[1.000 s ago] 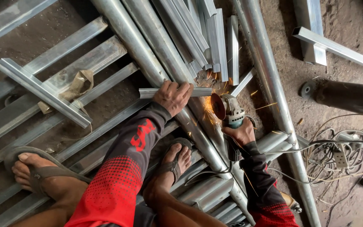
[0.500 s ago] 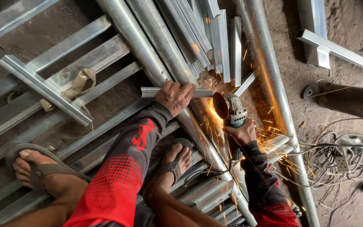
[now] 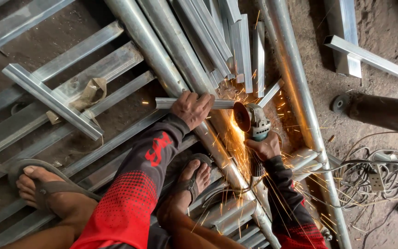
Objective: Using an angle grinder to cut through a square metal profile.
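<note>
Plainly, the left hand's fingers (image 3: 203, 102) lie curled over the short metal bar (image 3: 169, 103), pressing it down onto the long round pipes (image 3: 160, 50) beneath so that it cannot shift under the grinder's pull. The left hand (image 3: 190, 108) sits just beside the cut end, well clear of the wheel, with its red and black sleeve (image 3: 137, 184) running back toward the body.

The right hand (image 3: 264, 146) is wrapped tight round the body of the angle grinder (image 3: 255, 123), fingers closed on it, holding the disc (image 3: 242, 116) on edge against the bar's right end. Sparks (image 3: 236, 152) stream down and toward the person, which fits the disc's tilt away from the holding hand.

The bar lies crosswise on the pipes, which serve as a makeshift rest above the dirt floor (image 3: 383, 27). One sandalled foot (image 3: 190, 184) stands on the tubes just below the cut, likely to steady the stack; the other foot (image 3: 47, 186) is planted well to the left on flat rails (image 3: 51, 99). A tangle of cables (image 3: 369, 170) lies to the right, near the grinder's side.
</note>
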